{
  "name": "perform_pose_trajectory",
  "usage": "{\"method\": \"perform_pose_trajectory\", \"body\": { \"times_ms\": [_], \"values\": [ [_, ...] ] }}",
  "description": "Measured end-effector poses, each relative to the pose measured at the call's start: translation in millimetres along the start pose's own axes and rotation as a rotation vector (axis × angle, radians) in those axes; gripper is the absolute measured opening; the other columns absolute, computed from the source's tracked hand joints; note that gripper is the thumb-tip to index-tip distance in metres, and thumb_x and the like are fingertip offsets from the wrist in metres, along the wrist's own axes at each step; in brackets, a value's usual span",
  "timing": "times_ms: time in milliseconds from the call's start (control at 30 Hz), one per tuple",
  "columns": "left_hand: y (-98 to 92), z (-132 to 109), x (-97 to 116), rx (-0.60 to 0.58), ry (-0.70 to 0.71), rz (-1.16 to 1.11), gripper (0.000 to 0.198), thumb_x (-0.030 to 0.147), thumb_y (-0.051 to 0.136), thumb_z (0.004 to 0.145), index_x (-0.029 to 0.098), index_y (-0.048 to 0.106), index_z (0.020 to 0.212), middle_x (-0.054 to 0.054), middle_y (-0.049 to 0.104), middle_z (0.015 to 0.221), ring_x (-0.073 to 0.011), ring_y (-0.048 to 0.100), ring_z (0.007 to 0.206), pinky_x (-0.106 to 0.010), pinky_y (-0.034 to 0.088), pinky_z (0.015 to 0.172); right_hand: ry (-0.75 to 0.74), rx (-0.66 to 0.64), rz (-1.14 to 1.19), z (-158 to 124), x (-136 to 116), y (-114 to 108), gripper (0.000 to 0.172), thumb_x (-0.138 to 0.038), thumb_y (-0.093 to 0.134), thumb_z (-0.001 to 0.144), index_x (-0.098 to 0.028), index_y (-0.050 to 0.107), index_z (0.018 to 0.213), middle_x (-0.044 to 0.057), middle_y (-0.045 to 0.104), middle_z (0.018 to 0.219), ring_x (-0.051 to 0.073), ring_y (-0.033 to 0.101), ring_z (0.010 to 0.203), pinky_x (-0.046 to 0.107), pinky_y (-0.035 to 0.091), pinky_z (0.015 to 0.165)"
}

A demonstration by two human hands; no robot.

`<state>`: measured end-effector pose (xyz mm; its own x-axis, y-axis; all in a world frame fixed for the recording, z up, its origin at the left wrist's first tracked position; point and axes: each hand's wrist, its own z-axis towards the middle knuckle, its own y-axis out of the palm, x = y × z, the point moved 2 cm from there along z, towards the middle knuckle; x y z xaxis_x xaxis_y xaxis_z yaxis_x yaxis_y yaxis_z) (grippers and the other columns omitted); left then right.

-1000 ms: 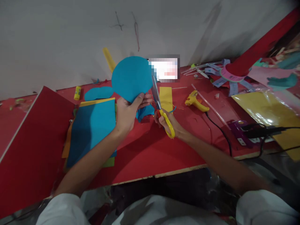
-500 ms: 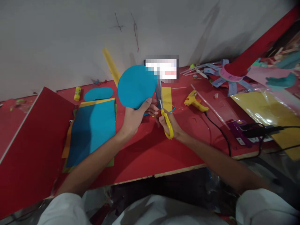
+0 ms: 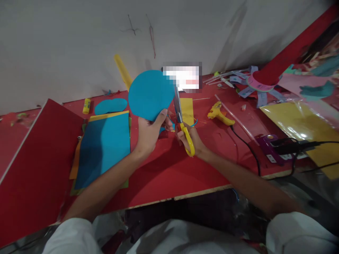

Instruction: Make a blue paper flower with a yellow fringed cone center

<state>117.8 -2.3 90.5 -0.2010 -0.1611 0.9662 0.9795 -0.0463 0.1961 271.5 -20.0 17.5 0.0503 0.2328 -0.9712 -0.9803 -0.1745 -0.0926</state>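
Observation:
A round piece of blue paper [image 3: 150, 93] is raised above the table, pinched at its lower edge by my left hand [image 3: 150, 128]. My right hand [image 3: 192, 137] grips a pair of scissors [image 3: 188, 139] by the yellow handles. Their blades point up, close beside the right edge of the disc, and look shut or nearly so. Blue paper scraps [image 3: 163, 129] lie under and behind my hands, and a piece of yellow paper [image 3: 187, 109] is just behind the scissors.
On the left, a blue sheet [image 3: 106, 148] tops a paper stack beside a red board [image 3: 34, 169]. Behind are a blue paper cutout [image 3: 111, 106] and a glue stick [image 3: 86, 106]. To the right lie a yellow glue gun [image 3: 221, 114] with its cord and a purple power strip [image 3: 270, 150].
The blue disc and my left hand have shifted slightly left, away from the scissors. A narrow gap now shows between my two hands. The scissors stay almost in place.

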Motion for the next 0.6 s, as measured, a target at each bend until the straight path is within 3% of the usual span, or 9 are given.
{"method": "perform_pose_trajectory", "body": {
  "times_ms": [300,600],
  "values": [
    [-3.6,2,1,0.006,0.049,0.066,0.038,0.052,0.080,0.094,0.019,0.072,0.078,0.000,0.067,0.063,-0.0132,0.065,0.055,-0.026,0.058,0.057,0.011,0.027,-0.022,0,-5,0,0.076,-0.102,0.052,0.081,-0.026,0.049,0.085,-0.002,0.047,0.070,0.016,0.045,0.066,0.031,0.034,0.056],
    [-0.1,-1,0,-0.021,0.024,0.074,0.039,0.050,0.082,0.092,0.020,0.067,0.072,0.001,0.062,0.059,-0.0116,0.058,0.049,-0.026,0.051,0.052,0.008,-0.019,0.012,4,14,5,0.078,-0.105,0.044,0.081,-0.027,0.050,0.088,-0.002,0.047,0.071,0.017,0.043,0.064,0.034,0.034,0.057]
  ]
}}
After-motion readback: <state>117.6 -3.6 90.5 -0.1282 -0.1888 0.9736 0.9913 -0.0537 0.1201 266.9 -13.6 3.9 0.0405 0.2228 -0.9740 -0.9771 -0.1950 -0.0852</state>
